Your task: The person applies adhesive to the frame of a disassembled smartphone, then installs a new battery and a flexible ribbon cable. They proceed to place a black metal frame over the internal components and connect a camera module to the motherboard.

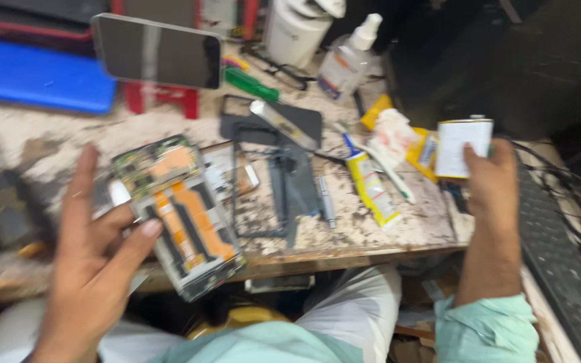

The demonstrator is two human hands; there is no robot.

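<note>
— Left hand (99,262)?
— Holding an opened phone (181,214), back cover off, orange strips and boards showing. Thumb laid across its near left edge, fingers (79,195) behind the left side, one stretched straight up past the top corner. Loosely spread, not pressed together.

— Phone against the table (344,235)?
— Tilted, lower end hanging out past the front edge, upper end over the top. Blurred, so impossible to say whether touching the wood.

— Right hand (492,185)?
— Wrapped round a small white can (464,146) at the right end of the table. Thumb on the can's near face, fingers curled behind, out of sight. Can upright, metal rim at the top.

— Between the two hands?
— Dark frame (260,181) lying flat just right of the phone, dark plate (274,124) behind it with a grey strip across. Small metal pen-like tool (326,199) beside the frame. Yellow tube (371,188) farther right, pointing toward the front edge; toothbrush (374,161) crossing above it. Crumpled white cloth (391,134) on a yellow packet, just left of the can.

— Farther back?
— Second phone (158,51), dark screen, propped on a red stand. Green-handled screwdriver (250,84) to its right, black glasses (280,67) next, then a clear spray bottle (347,60) and a white tub (297,30). Blue slab (35,74) at far left.

— Right edge?
— Black keyboard (553,249) running along it, dark cables above. Mint sleeve (485,323) on the right forearm; pale trousers under the table edge.
</note>
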